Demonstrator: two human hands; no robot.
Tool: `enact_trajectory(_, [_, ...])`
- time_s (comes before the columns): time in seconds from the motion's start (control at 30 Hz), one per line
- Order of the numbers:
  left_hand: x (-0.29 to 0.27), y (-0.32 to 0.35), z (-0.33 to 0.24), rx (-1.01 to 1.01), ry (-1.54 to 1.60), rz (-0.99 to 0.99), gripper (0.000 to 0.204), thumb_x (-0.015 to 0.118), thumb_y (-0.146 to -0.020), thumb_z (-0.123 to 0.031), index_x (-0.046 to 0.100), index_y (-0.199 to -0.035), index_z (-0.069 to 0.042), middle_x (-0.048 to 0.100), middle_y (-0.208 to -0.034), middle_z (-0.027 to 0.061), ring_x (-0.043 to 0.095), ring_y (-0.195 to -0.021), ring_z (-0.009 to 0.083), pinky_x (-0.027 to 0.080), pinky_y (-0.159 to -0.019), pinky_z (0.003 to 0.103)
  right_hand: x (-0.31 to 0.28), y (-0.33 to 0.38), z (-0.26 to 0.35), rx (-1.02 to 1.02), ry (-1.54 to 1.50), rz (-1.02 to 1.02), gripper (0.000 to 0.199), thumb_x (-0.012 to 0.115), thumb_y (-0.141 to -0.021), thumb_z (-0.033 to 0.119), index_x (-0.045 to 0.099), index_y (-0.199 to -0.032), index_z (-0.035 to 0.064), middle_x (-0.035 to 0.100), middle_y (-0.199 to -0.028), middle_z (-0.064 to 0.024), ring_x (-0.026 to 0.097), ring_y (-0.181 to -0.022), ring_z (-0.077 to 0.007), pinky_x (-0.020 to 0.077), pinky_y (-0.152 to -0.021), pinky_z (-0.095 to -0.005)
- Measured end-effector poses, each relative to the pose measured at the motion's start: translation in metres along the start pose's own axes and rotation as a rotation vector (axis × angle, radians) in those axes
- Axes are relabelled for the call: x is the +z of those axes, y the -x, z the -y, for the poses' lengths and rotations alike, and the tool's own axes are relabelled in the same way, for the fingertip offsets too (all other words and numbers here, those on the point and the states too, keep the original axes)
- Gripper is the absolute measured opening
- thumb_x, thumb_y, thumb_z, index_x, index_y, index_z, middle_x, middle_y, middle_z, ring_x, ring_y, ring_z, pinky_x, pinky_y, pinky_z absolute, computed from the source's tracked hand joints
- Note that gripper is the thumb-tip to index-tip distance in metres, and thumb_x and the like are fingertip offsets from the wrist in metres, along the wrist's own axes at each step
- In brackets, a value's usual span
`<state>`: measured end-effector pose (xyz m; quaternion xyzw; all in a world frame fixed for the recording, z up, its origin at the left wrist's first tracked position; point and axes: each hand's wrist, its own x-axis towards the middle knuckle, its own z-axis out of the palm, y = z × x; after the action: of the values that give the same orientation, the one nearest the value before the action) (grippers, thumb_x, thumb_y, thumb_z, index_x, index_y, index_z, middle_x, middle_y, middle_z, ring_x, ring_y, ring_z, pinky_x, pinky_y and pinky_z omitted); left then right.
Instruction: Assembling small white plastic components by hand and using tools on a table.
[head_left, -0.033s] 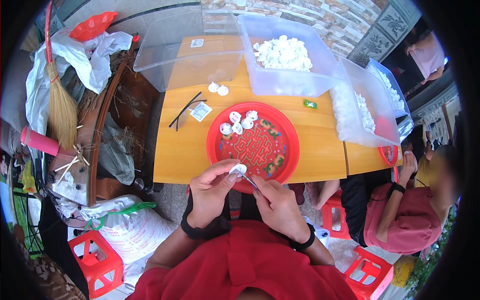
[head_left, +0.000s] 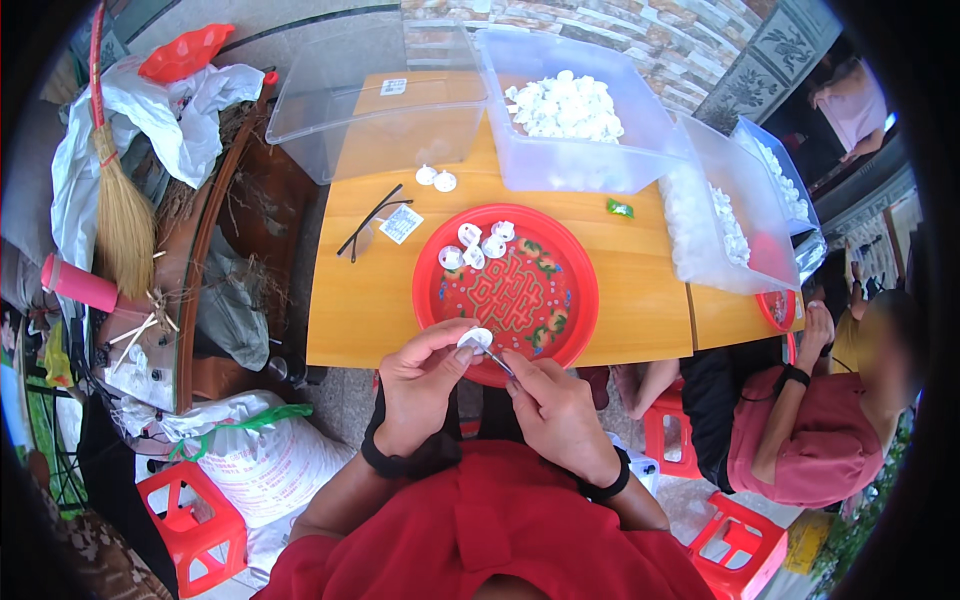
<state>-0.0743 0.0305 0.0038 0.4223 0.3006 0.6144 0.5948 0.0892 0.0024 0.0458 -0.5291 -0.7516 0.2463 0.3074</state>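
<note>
My left hand pinches a small round white plastic part between thumb and fingers, over the near rim of the red tray. A slim metal tool, perhaps a small knife, is gripped in my right hand, its tip against the part. My fingers hide the tool's handle. Inside the tray, toward its far left, lie several similar white parts. Two more white pieces rest on the wooden table beyond it.
A clear bin heaped with white parts stands at the back, beside an upturned-looking clear bin. Eyeglasses and a small green packet lie on the table. At right sits another person. A red stool stands lower left.
</note>
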Motion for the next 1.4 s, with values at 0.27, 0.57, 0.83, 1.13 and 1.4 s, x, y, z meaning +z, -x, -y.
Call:
enact_trajectory(0.27, [0.002, -0.001, -0.001, -0.048, 0.038, -0.022, 0.023, 0.056, -0.083, 0.009, 0.060, -0.105, 0.003, 0.062, -0.104, 0.0131, 0.061, -0.092, 0.0175, 0.053, -0.078, 0.028, 0.001, -0.004, -0.002, -0.086, 0.134, 0.021, 0.051, 0.057, -0.076, 0.000, 0.046, -0.126, 0.0039, 0.055, -0.072, -0.0128, 0.059, -0.061, -0.0296, 0.0491, -0.053, -0.0384])
enact_trajectory(0.57, [0.000, -0.003, 0.000, -0.084, 0.149, -0.021, 0.023, 0.056, -0.082, 0.009, 0.060, -0.104, 0.003, 0.062, -0.103, 0.0143, 0.062, -0.089, 0.0185, 0.054, -0.075, 0.028, -0.008, -0.011, -0.008, 0.027, -0.303, 0.165, 0.054, 0.046, -0.080, -0.007, 0.044, -0.132, 0.0071, 0.048, -0.066, -0.0055, 0.049, -0.060, -0.0116, 0.0437, -0.062, -0.0236])
enact_trajectory(0.83, [0.001, -0.004, -0.001, -0.085, 0.200, 0.009, 0.020, 0.056, -0.083, 0.008, 0.060, -0.102, 0.002, 0.063, -0.101, 0.0141, 0.062, -0.088, 0.0174, 0.053, -0.072, 0.027, -0.014, -0.011, -0.019, 0.249, -0.698, 0.354, 0.048, 0.044, -0.088, -0.001, 0.042, -0.135, 0.0115, 0.044, -0.069, 0.0023, 0.041, -0.063, -0.0065, 0.0419, -0.063, -0.0213])
enact_trajectory(1.13, [0.000, -0.005, 0.001, -0.112, 0.174, 0.026, 0.021, 0.057, -0.083, 0.007, 0.060, -0.103, 0.002, 0.063, -0.098, 0.0124, 0.062, -0.086, 0.0157, 0.052, -0.071, 0.025, -0.023, -0.016, -0.023, 0.589, -1.171, 0.455, 0.040, 0.043, -0.091, 0.005, 0.046, -0.131, 0.0081, 0.049, -0.069, 0.0002, 0.039, -0.055, -0.0052, 0.0342, -0.049, -0.0184])
enact_trajectory(1.4, [0.000, -0.004, 0.004, -0.171, 0.146, -0.055, 0.024, 0.055, -0.083, 0.006, 0.057, -0.107, 0.005, 0.063, -0.098, 0.0143, 0.062, -0.086, 0.0180, 0.051, -0.071, 0.028, -0.020, -0.011, -0.009, 0.525, -0.697, 0.345, 0.034, 0.049, -0.091, 0.009, 0.050, -0.124, 0.0007, 0.057, -0.073, -0.0029, 0.054, -0.060, -0.0071, 0.0425, -0.051, -0.0209])
